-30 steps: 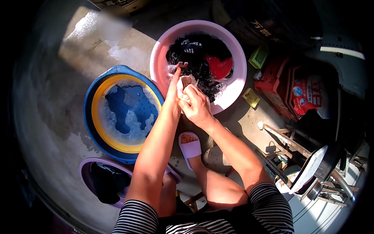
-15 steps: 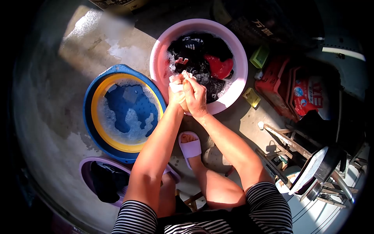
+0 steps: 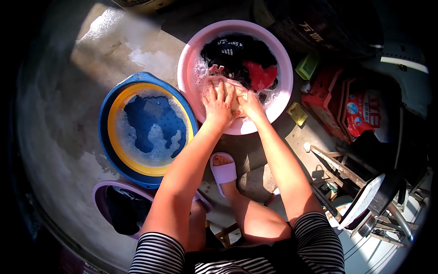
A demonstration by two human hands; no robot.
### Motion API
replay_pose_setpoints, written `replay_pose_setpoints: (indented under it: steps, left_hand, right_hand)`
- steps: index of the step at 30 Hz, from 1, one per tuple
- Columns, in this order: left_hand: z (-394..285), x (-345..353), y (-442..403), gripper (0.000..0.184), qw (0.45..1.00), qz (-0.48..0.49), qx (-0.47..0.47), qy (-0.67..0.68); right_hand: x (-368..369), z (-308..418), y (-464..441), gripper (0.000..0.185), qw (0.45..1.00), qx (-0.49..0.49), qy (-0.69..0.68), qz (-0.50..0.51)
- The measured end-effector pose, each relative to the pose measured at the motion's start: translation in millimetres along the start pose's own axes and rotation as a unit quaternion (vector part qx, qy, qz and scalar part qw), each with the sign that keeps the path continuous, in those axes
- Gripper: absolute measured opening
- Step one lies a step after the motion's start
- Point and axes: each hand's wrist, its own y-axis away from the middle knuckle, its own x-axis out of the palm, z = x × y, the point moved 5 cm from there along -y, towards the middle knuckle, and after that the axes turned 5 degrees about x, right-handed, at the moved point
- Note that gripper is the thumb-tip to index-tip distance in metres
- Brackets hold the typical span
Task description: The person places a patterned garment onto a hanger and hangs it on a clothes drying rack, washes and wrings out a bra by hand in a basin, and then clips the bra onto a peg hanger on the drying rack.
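Note:
A pale pinkish cloth (image 3: 232, 87) lies spread in the soapy water of the pink basin (image 3: 183, 68). My left hand (image 3: 219, 107) rests on it, open, its fingers spread wide. Close by on the right, my right hand (image 3: 251, 106) has its fingers closed on the cloth's near right part; the fingertips are partly hidden. Behind the cloth, black clothes (image 3: 232, 52) with white lettering float in the same basin. A red piece of fabric (image 3: 261, 75) shows among them.
To the left stands a blue-and-yellow basin (image 3: 112, 150) of sudsy water. A purple tub (image 3: 98, 196) with dark clothes sits nearer. On the right are a yellow soap dish (image 3: 296, 114), a green box (image 3: 307, 66), red crates (image 3: 319, 96) and a wooden stool (image 3: 337, 164).
The bunched cloth squeezed between both hands has been lowered into the pink basin and spread out. My left hand has opened over it; my right hand has moved to the right.

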Motion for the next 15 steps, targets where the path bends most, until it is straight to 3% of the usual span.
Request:
replay_pose_setpoints:
  steps: [2, 4, 5, 7, 8, 9, 11, 12, 13, 15]
  left_hand:
    - [3, 8, -11, 0.078, 1.000, 0.009, -0.014, 0.015]
    - [8, 19, -22, 0.071, 0.990, 0.127, -0.035, 0.043]
    - [14, 32, -28, 0.071, 0.990, 0.125, -0.038, 0.047]
    - [18, 74, -40, 0.064, 0.984, 0.147, 0.097, -0.025]
    - [18, 68, -39, 0.062, 0.993, 0.066, 0.096, -0.021]
    - [15, 58, -35, 0.062, 0.994, 0.059, 0.094, -0.023]
    - [14, 23, -27, 0.063, 0.994, 0.109, 0.023, -0.007]
    - [13, -6, -22, 0.066, 0.968, 0.203, -0.035, 0.141]
    - [19, -1, -19, 0.066, 0.969, 0.206, -0.037, 0.134]
    - [39, -5, -9, 0.073, 0.938, -0.037, -0.108, 0.327]
  right_hand:
    - [6, 8, -1, 0.042, 0.998, 0.024, 0.043, 0.032]
    - [-7, 30, 6, 0.036, 0.992, 0.078, 0.102, 0.013]
    - [-4, 32, 7, 0.036, 0.991, 0.076, 0.106, 0.014]
    - [-1, 28, 2, 0.033, 0.982, 0.113, 0.149, -0.012]
    - [4, 16, -6, 0.032, 0.982, 0.108, 0.133, -0.072]
    - [-4, 22, -4, 0.032, 0.983, 0.102, 0.134, -0.076]
    - [-16, 30, 0, 0.035, 0.990, 0.099, 0.104, -0.005]
    - [-21, 25, -2, 0.037, 0.997, 0.072, 0.025, -0.008]
    - [-25, 24, 0, 0.038, 0.999, 0.027, 0.011, -0.022]
    - [-45, 33, 20, 0.036, 0.997, -0.017, -0.013, -0.074]
